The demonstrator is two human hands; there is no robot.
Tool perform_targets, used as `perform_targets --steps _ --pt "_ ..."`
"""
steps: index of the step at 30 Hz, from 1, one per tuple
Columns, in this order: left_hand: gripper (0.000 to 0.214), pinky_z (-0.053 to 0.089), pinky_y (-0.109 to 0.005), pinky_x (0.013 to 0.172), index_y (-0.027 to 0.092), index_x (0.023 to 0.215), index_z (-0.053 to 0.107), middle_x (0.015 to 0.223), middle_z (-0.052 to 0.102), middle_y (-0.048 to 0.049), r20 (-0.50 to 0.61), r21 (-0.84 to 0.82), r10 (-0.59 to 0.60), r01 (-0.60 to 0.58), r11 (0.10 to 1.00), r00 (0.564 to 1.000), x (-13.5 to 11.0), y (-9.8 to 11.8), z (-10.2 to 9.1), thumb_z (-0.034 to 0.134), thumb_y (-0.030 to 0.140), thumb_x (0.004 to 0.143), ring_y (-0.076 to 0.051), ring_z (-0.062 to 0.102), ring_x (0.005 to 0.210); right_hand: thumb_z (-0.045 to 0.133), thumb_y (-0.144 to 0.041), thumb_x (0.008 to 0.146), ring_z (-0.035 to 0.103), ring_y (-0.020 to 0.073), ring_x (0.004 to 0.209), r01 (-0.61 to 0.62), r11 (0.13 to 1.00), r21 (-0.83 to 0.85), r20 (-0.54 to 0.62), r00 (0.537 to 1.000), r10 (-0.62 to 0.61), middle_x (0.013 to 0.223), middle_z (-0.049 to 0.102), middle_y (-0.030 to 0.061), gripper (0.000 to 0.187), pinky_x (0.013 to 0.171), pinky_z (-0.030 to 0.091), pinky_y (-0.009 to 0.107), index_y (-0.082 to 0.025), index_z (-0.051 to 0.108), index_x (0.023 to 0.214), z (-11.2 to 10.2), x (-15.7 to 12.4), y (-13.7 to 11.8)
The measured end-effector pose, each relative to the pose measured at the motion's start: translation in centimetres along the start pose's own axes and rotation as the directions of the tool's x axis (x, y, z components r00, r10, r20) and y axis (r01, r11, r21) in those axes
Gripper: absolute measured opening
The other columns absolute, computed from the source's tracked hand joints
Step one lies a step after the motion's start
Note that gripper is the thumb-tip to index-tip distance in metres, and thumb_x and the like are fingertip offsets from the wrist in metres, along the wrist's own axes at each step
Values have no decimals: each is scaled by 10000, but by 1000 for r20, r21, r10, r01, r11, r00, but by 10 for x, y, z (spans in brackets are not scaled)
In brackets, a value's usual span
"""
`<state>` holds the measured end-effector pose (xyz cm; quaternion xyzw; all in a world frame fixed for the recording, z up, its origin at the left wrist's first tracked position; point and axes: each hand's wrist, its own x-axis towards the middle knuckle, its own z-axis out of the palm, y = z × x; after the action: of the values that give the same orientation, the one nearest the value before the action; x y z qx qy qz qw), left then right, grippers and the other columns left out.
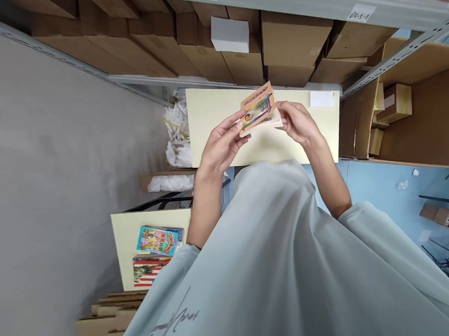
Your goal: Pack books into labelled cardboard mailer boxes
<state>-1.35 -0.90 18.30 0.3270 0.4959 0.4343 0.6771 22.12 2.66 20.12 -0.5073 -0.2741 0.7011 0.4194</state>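
- The fingers of the left hand (221,145) are closed lightly on a small orange book (258,107), the thumb lying over the cover at its lower left and other fingertips tucked behind.
- The fingers of the right hand (299,122) are drawn together in a pinch at the book's right edge, next to its pale pages; from where I stand, I can't tell how many leaves they have.
- The small orange book is held tilted above the cream table (214,118), clear of the surface, between the two hands. Its cover sits a little askew from the pale part below, where what looks like a barcode shows.
- I'd judge it light and bendy, a paper thing with perhaps a slightly slick cover. Nothing in it should break, but corners could crease and loose pages fan out, so I'd take it flat by opposite edges, thumbs on top, with easy pressure.
- On the table's far right lies a white slip (322,99).
- Beyond, brown boxes (296,37) pack the shelf, a white box (230,34) among them.
- To the right gapes a big carton (430,120) with smaller boxes inside; to the left are crumpled plastic bags (180,154).
- Lower left, a blue book (158,239) and a striped book (149,271) lie on another table (125,245).
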Motion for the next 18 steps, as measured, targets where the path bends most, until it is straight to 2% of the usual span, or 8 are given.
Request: perform_targets --steps 2,5,7,10,12,14,16,18 --pt "516 654 -454 1176 226 1290 861 1538 770 -162 -42 104 125 -120 987 991 1 8 0 994 531 895 -371 719 1491 946 -595 948 789 162 684 17 1000 16 -27 999 -17 645 633 -69 453 683 737 267 -228 682 989 1 3 1" --pt "451 573 -530 1287 257 1257 870 1591 739 -128 -44 209 268 -253 945 962 0 19 3 964 551 928 -401 573 1652 895 -568 993 838 178 820 53 997 49 -16 999 -52 787 752 -28 398 782 779 306 -224 703 1043 2 9 5" --pt "442 557 -538 1315 266 1256 869 1508 784 -92 -27 237 316 -301 924 948 -2 25 7 985 524 916 -385 605 1621 862 -581 1011 860 190 924 75 994 75 4 997 -76 906 816 5 395 828 789 324 -219 716 1069 2 12 8" --pt "434 563 -533 1307 207 1211 864 1338 841 -73 -29 274 408 -385 881 913 -4 28 12 1007 492 917 -334 721 1454 851 -612 1012 873 205 990 80 990 113 13 997 -82 957 843 31 425 847 791 329 -209 718 1044 4 11 11" --pt "385 565 -525 1282 165 1174 854 1287 850 -63 -57 312 435 -398 863 899 -5 29 13 969 475 976 -309 725 1427 861 -625 1004 882 213 992 58 991 122 19 998 -61 955 849 36 443 830 787 314 -205 721 1024 4 6 10" --pt "338 569 -508 1248 148 1161 848 1269 853 -47 -88 353 406 -353 866 909 -7 32 12 942 438 1013 -313 687 1484 879 -643 987 890 224 972 15 994 106 42 999 -19 971 863 47 462 781 780 298 -205 739 1032 5 -2 6" --pt "311 587 -482 1208 159 1139 860 1234 862 -33 -102 375 373 -311 873 922 -9 35 9 959 416 995 -324 679 1499 877 -692 972 892 235 936 -48 996 74 85 995 42 1016 882 79 506 711 770 290 -204 773 1053 4 -9 3" --pt "304 619 -464 1167 194 1072 888 1171 874 -29 -93 373 381 -322 870 920 -11 39 4 1004 438 934 -327 738 1415 842 -771 963 886 237 876 -87 996 26 113 990 84 1060 893 124 587 640 754 285 -189 807 1037 2 -15 1"
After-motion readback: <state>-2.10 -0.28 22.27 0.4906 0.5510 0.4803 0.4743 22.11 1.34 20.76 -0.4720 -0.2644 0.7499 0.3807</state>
